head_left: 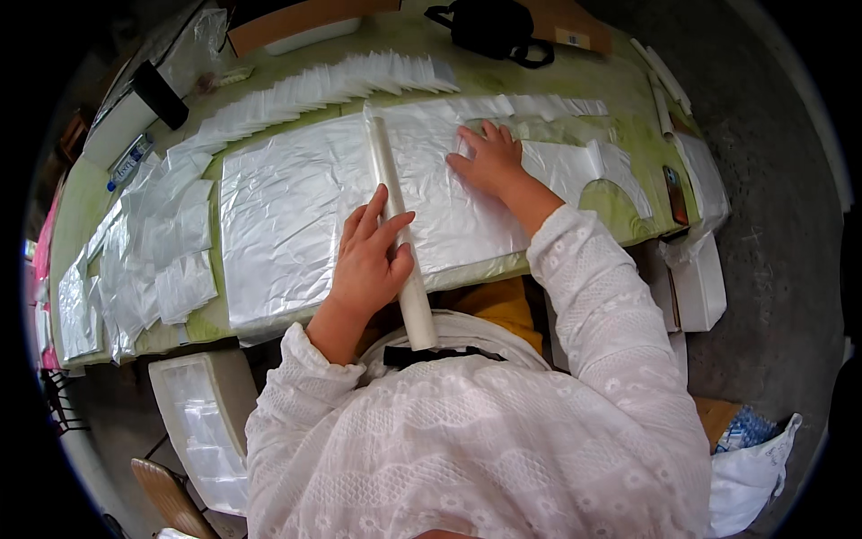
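A large, wrinkled sheet of clear plastic film point(283, 202) lies across the middle of the table. On it rests a long whitish roll point(385, 157), pointing from my body toward the far side, its near end past the table edge. My left hand point(368, 265) lies on the roll with its fingers spread, not wrapped round it. Farther right, my right hand point(492, 162) touches the film near its far edge, fingers apart. Small clear packets point(552, 108) line that edge beyond the right fingertips. What lies under the right palm is hidden.
Overlapping clear bags point(332, 81) run along the back, with more bags point(184, 229) at the left. A black pouch point(492, 31), cardboard box point(296, 22) and bottle point(130, 162) stand around them. A phone point(674, 193) lies at the right edge, drawers point(202, 422) below left.
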A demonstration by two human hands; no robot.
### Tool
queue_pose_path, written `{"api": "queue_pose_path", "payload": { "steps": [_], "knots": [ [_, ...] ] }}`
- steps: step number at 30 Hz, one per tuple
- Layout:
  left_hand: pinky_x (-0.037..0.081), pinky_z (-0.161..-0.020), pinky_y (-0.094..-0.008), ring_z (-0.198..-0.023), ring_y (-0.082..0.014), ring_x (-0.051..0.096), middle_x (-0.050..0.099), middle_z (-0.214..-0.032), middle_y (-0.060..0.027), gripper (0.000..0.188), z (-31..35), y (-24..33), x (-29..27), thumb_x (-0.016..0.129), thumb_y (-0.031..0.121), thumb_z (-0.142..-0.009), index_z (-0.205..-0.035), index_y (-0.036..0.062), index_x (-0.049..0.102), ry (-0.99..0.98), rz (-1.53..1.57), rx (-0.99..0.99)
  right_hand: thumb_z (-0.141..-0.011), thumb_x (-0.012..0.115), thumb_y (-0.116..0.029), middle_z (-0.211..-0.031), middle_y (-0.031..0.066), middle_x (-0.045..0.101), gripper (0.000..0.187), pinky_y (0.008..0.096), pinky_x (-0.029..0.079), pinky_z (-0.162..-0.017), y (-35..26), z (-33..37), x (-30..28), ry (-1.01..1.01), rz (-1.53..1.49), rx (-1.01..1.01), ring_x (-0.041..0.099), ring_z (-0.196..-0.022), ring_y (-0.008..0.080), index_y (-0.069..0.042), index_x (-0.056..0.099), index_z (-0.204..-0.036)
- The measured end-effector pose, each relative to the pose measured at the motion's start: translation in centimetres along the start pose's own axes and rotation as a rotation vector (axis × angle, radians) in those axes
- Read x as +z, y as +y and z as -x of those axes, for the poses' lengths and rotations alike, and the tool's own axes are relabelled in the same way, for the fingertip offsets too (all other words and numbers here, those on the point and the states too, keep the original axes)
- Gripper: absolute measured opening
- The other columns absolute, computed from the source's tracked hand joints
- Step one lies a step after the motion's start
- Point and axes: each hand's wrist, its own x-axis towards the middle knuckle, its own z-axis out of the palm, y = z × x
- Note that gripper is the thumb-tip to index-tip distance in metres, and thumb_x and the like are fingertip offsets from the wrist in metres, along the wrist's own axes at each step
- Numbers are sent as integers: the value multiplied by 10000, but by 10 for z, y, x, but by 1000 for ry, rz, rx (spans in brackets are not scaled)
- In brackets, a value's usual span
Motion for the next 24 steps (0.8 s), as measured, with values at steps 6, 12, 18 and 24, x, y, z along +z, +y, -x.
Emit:
{"api": "queue_pose_path", "payload": {
  "steps": [6, 12, 18, 24],
  "knots": [
    [406, -1131, -490, -1325, -432, 492, 501, -1514, -204, 454, -3, 0, 3, 657, 118, -796, -1249, 87, 646, 92, 144, -43, -852, 712, -329, -1548, 103, 459, 678, 589, 246, -1206, -21, 5, 23, 248, -238, -406, 362, -1466, 357, -79, 516, -1452],
    [356, -1154, -498, -1349, -408, 478, 558, -1444, -192, 424, 3, -23, -3, 639, 52, -816, -1239, 59, 620, 431, 395, 122, -822, 721, -221, -1335, 127, 615, 410, 620, 295, -1179, -101, 127, 12, -50, -407, -862, 435, -1406, 401, -68, 689, -1201],
    [340, -1170, -482, -1408, -407, 443, 622, -1398, -119, 281, 4, -29, -32, 600, 288, -996, -1136, 77, 725, -155, 317, 36, -807, 720, -110, -1180, 108, 684, 216, 532, 376, -1161, -106, 148, 9, -7, -659, -835, 531, -1311, 358, -88, 736, -1021],
    [255, -1219, -498, -1487, -386, 342, 581, -1419, -183, 229, 32, -58, -51, 620, 243, -1002, -1130, 72, 702, 169, 579, -223, -840, 697, -131, -1164, 67, 693, 155, 599, 348, -1166, -128, 149, 8, -87, -589, -995, 513, -1358, 343, -95, 750, -981]
  ]
}}
